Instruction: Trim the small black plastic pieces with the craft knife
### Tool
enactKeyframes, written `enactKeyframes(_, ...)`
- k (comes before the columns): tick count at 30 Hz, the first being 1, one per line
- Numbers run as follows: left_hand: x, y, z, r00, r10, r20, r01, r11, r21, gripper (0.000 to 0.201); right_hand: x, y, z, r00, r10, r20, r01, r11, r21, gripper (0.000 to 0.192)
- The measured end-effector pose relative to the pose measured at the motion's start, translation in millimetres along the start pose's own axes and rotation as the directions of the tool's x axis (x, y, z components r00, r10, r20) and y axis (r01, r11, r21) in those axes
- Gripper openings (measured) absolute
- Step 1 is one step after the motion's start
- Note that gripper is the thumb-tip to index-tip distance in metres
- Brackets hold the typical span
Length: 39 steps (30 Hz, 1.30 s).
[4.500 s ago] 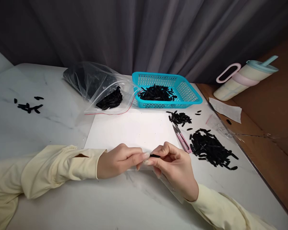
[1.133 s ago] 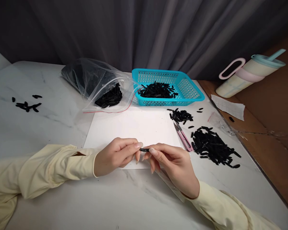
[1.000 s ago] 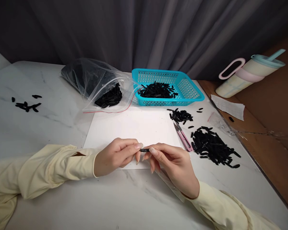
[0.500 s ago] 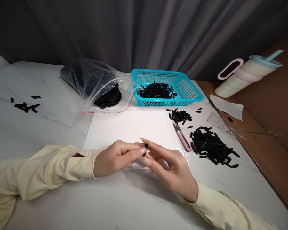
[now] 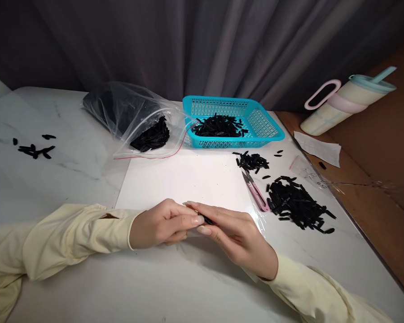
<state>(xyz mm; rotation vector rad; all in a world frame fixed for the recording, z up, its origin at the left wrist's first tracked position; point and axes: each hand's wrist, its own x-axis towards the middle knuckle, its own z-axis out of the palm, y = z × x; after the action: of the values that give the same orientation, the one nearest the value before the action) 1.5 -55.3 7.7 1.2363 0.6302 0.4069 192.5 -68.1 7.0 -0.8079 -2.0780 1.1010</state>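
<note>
A small, slender black piece point(image 5: 207, 219) is between my two hands, partly covered by fingers. My left hand point(image 5: 164, 223) pinches its near end between thumb and index finger. From the other side, my right hand point(image 5: 240, 233) closes round the piece, thumb below and fingers above. Both hands are over the front edge of a white sheet point(image 5: 182, 179). To the right of my right hand are pink-handled thread snips point(image 5: 256, 192) and a large heap of similar black pieces point(image 5: 298, 204). A smaller heap point(image 5: 252, 161) lies behind the snips.
Behind the sheet stand a turquoise basket point(image 5: 234, 143) with black pieces in it and an open clear zip bag point(image 5: 121, 107), also holding some. Several loose pieces point(image 5: 36, 151) lie far left. At right are a tumbler point(image 5: 336, 110), a white paper slip point(image 5: 318, 149) and a small plastic bag point(image 5: 303, 168).
The black piece has turned from nearly upright to lying more level between the fingers. My right fingers have come down and forward over my left fingertips. The view has shifted slightly.
</note>
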Motion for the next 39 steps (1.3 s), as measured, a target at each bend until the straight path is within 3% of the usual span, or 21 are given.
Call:
enactKeyframes(7,-0.2,-0.8,-1.3,0.998,-0.024,0.053,0.03,0.992,-0.121,0.041,0.6,0.6,-2.1,0.999,-0.045,0.015,0.045,0.999,0.03,0.04)
enactKeyframes(13,-0.4,-1.2,-2.7,0.997,-0.05,0.058,0.056,0.993,-0.103,0.046,0.8,-1.1,-2.6,0.998,0.054,0.033,-0.055,0.998,0.042,0.037)
enactKeyframes(21,-0.2,-3.2,-3.4,1.0,0.003,0.02,-0.002,0.999,-0.054,0.042,1.6,-4.0,-1.0,0.98,0.16,-0.123,-0.151,0.985,0.079,0.019)
enactKeyframes(26,-0.2,-3.8,-3.0,0.999,0.041,0.028,-0.04,0.999,-0.016,0.04,1.1,-4.1,-0.3,0.971,0.127,-0.203,-0.103,0.987,0.125,0.015)
enactKeyframes(39,-1.5,-4.9,-4.5,0.998,0.028,0.048,-0.027,0.999,-0.022,0.043,-1.7,-1.2,1.9,0.974,0.015,-0.226,-0.003,0.999,0.054,0.022)
